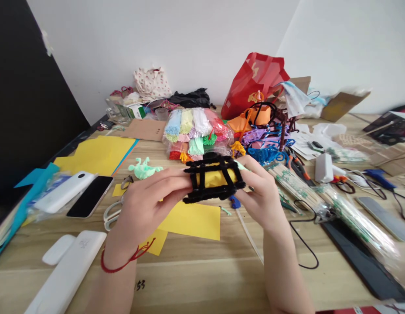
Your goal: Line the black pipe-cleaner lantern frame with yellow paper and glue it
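Between my two hands is a small lantern-like frame [216,179] made of black pipe cleaners, with yellow paper showing through its gaps. It is held above the table, tilted on its side. My left hand [150,196] grips its left end, the fingertips partly hidden behind the black bars. At its right end my right hand [259,187] has thumb and fingers closed on it, with a pale green bit by the index finger. Below lies a yellow paper sheet [192,220]. Scissors [111,216] rest beside my left wrist, and a mint-green pipe-cleaner figure [144,168] sits behind that hand.
A bag of coloured pipe cleaners [197,131] lies behind the hands, near a red bag [254,83]. To the left are a phone [90,196] and yellow sheets [94,155]. Pliers [300,168], stick bundles [294,185] and a blue glue gun [380,178] occupy the right.
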